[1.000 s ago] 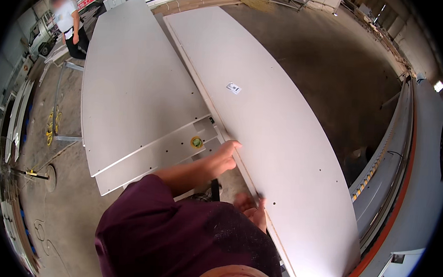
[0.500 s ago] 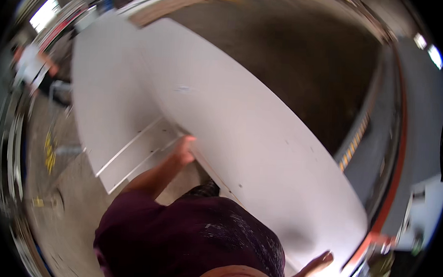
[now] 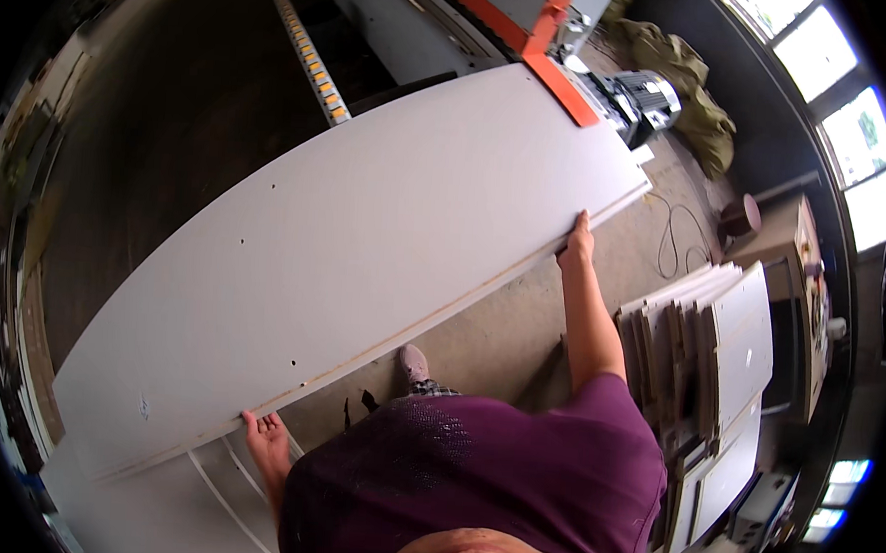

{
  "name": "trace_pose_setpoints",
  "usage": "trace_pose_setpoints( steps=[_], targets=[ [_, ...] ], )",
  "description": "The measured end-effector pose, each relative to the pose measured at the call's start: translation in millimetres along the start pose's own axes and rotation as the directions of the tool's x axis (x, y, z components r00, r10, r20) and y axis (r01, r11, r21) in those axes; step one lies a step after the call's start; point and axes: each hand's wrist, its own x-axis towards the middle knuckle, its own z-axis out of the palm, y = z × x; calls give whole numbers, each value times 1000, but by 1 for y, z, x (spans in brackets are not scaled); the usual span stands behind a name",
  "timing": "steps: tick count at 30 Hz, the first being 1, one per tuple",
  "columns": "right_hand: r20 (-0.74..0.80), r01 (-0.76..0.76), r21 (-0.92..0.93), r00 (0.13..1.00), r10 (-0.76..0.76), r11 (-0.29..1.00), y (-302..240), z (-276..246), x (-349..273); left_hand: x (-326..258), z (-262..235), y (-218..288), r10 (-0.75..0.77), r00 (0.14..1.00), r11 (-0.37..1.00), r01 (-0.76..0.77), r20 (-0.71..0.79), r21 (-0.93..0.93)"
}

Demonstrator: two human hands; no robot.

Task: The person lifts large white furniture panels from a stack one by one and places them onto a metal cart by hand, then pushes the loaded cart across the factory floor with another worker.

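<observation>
A long white panel (image 3: 365,232) with a few small dark holes stretches diagonally before me, its far right end at the machine's orange guard (image 3: 563,88). My right hand (image 3: 578,242) grips the near edge toward that end, thumb on top and the other fingers hidden below. Farther left along the same edge, my left hand (image 3: 266,439) is closed on the panel, its fingers curled at the rim. Under the panel's left end lies another white panel (image 3: 155,507), with pale strips beside my left forearm.
Several white boards (image 3: 745,337) are stacked at the right. A grey motor (image 3: 648,97) sits behind the guard, near an olive cloth (image 3: 665,53). A strip with yellow rollers (image 3: 314,69) runs beyond the panel. A cable (image 3: 670,238) lies on the floor.
My view has swung right toward the machine, and the panel's end now reaches the orange guard. My right hand, earlier low at the panel's end, is now on its near edge; the left stays at that edge.
</observation>
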Motion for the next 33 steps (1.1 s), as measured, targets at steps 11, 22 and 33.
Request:
trace_pose_setpoints(
  steps=[11,22,33],
  targets=[
    [-116,137,-122,982,-151,983,36,-117,-99,-30,-168,47,53,989,968,-17,-138,252],
    [244,-297,-523,846,474,799,49,-122,-162,-8,-279,102,221,966,975,-221,-136,10],
    [824,498,-31,503,260,-866,-106,-34,190,-156,-51,-126,63,934,900,-206,353,384]
  ],
)
